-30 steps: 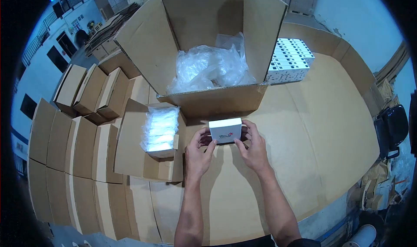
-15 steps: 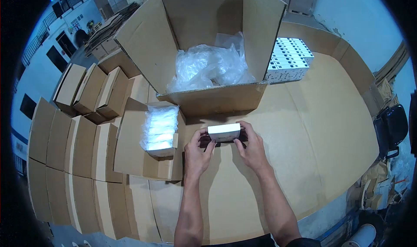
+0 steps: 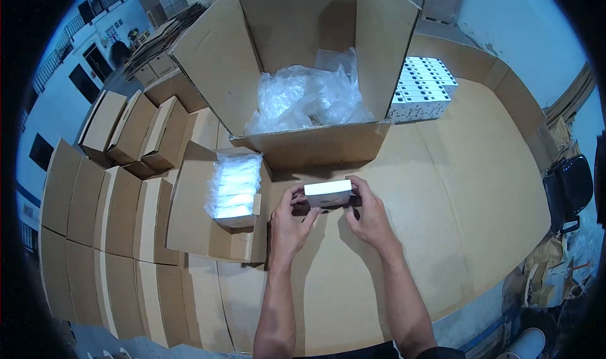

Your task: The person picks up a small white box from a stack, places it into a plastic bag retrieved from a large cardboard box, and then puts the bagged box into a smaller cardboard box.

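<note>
Near the big open brown cardboard carton [image 3: 309, 150], pinching a small white rectangular box [image 3: 327, 193] between left hand [image 3: 290, 227] and right hand [image 3: 370, 222] — looks light, stiff, maybe slick; best held by its ends!

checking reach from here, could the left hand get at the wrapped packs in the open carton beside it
Probably yes: the left hand is beside the open carton, and nothing visible blocks the wrapped packs. It would likely need to let go of the white box first.
</note>
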### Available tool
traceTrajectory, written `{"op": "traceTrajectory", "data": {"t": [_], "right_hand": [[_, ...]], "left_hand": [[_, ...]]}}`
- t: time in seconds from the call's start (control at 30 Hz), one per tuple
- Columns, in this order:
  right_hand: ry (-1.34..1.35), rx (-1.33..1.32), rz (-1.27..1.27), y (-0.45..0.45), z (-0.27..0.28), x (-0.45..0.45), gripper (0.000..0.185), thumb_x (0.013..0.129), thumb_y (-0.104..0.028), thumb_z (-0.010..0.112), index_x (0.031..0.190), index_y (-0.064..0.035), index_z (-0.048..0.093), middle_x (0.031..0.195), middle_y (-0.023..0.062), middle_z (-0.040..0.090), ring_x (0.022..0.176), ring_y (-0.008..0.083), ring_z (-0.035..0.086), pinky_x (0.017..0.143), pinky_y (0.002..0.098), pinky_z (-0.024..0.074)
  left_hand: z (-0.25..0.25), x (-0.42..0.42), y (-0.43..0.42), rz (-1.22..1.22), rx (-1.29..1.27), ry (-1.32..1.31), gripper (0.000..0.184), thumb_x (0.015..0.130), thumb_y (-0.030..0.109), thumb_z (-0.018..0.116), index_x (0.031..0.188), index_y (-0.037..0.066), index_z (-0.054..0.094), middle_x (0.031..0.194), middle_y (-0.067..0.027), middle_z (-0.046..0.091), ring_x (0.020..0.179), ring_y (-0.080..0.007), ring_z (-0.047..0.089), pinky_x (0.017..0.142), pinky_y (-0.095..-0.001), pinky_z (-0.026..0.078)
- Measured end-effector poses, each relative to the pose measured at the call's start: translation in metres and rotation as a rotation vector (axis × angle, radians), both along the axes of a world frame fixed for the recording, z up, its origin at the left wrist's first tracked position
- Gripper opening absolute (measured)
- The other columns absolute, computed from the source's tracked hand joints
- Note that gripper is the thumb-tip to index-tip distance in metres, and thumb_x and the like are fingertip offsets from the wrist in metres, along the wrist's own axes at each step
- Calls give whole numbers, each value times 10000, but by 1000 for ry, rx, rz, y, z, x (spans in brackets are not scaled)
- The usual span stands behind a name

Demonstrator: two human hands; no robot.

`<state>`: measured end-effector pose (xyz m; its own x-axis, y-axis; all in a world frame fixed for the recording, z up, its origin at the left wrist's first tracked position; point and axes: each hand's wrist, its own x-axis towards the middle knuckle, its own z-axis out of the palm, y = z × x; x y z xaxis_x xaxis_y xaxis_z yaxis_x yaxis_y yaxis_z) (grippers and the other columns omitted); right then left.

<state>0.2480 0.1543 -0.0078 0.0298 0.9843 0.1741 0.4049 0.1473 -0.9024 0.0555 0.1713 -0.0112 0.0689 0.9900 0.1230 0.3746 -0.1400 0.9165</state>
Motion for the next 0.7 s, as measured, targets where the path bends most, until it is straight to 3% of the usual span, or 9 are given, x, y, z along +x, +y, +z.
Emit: {"op": "traceTrajectory", "data": {"t": [0.13,0.2,0.3,0.47,0.53,0.6,0.67,0.7], "right_hand": [[-6,122,-43,3,-9,9,568,788,101,517,1343,-10,466,1273,247,619,1214,403,593,1025,473,490],[-33,132,-128,7,-17,14,577,784,129,456,1351,25,457,1290,246,609,1254,336,597,1036,401,500],[28,134,-207,9,-19,11,515,793,128,458,1299,35,500,1249,216,644,1200,300,632,1005,391,518],[133,155,-310,11,-27,7,379,846,90,492,1211,15,559,1130,190,696,1045,304,705,917,382,556],[69,171,-330,9,-22,6,334,857,90,490,1170,12,576,1067,185,713,975,288,726,885,371,566],[139,213,-365,10,-31,4,312,852,85,499,1138,4,594,1016,174,722,958,279,729,868,372,568],[135,154,-356,8,-28,5,314,848,77,508,1136,-4,600,1009,167,724,955,274,730,859,373,566],[122,162,-360,9,-31,5,307,846,61,518,1130,-10,611,998,160,725,945,270,731,853,371,565]], "left_hand": [[23,7,-9,118,94,34,428,896,136,721,1271,-1,568,1176,-160,663,1021,-262,659,903,-383,529],[34,9,-12,173,141,38,418,908,164,712,1268,2,573,1162,-157,656,994,-263,650,895,-388,524],[62,16,-11,138,308,36,275,911,131,695,1142,-1,627,1020,-144,648,923,-276,650,828,-397,516],[117,38,33,67,481,0,122,925,58,656,1018,-19,671,933,-136,684,820,-252,687,748,-345,549],[131,48,75,5,586,29,81,914,21,645,976,-30,656,912,-176,686,841,-311,691,768,-385,553],[141,59,124,-106,479,66,139,893,22,656,1015,-37,688,937,-195,718,833,-328,706,771,-394,557],[130,76,199,-260,271,355,239,854,87,712,1073,-8,721,963,-193,736,818,-335,724,780,-415,565],[142,90,226,-481,105,604,354,826,126,750,1163,31,696,1029,-190,733,882,-314,721,829,-405,561]]}}
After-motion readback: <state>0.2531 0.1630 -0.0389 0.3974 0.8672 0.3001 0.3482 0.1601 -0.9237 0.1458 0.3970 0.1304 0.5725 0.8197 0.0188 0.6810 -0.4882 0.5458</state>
